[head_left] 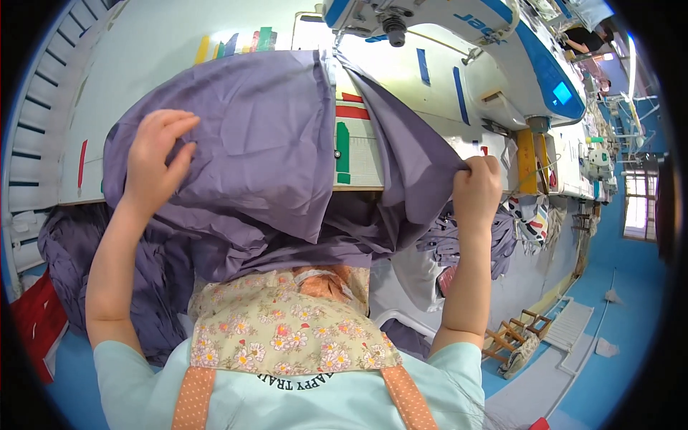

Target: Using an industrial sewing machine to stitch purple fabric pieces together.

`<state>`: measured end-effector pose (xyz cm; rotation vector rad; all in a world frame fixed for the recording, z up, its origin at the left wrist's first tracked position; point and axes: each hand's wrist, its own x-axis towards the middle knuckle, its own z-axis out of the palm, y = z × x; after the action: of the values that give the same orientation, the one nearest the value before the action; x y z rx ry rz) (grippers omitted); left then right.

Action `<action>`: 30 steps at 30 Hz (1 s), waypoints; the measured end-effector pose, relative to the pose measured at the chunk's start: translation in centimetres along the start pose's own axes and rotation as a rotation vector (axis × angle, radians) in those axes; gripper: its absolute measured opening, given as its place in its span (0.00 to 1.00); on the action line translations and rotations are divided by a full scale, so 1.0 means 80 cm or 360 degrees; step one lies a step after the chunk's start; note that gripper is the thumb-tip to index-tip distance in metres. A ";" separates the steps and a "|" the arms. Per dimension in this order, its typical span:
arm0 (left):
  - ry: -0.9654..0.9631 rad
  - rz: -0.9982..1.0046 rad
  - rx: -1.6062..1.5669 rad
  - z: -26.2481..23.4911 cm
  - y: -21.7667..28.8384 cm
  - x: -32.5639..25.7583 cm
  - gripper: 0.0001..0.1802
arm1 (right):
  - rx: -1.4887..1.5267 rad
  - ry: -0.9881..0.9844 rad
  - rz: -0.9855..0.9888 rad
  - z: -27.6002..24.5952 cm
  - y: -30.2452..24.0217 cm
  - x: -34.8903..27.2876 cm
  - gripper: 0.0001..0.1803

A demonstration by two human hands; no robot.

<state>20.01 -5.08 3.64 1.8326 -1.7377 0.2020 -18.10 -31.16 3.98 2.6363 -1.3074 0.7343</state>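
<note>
Purple fabric (244,122) is spread over the white sewing table (143,36) and hangs over its front edge toward my lap. Its far end reaches the needle area of a white and blue sewing machine (459,21). My left hand (159,154) is over the left part of the fabric, fingers curved and thumb apart, with nothing gripped. On the right, my right hand (476,190) pinches the edge of a purple fabric flap (412,147), pulled out to the right of the needle. Between the two fabric parts, the table shows green tape (343,150) and red tape (352,112).
More purple fabric (122,279) is heaped at the left below the table. Coloured strips (236,44) lie at the back left. A yellow piece (527,161) stands by the machine's right end. Wooden stools (527,333) are on the floor at right, and other people are far behind.
</note>
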 end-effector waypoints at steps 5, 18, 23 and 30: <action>-0.0360 0.0240 -0.0611 0.056 0.115 0.038 0.23 | 0.0527 0.0313 -0.0031 -0.043 -0.013 -0.001 0.07; -0.0067 0.0398 -0.0791 0.148 0.192 0.127 0.08 | 0.0874 0.0564 -0.0112 -0.065 -0.031 -0.011 0.10; 0.0396 0.0356 -0.0951 0.149 0.196 0.177 0.07 | 0.0853 0.0634 -0.0196 -0.064 -0.037 -0.010 0.12; 0.0153 0.0616 -0.0931 0.137 0.197 0.181 0.06 | 0.1127 0.0442 -0.0307 -0.064 -0.049 -0.021 0.17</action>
<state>3.81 -22.57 6.91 1.0523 -1.8236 -0.0651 -17.80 -25.96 8.11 2.9247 -0.7959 1.7098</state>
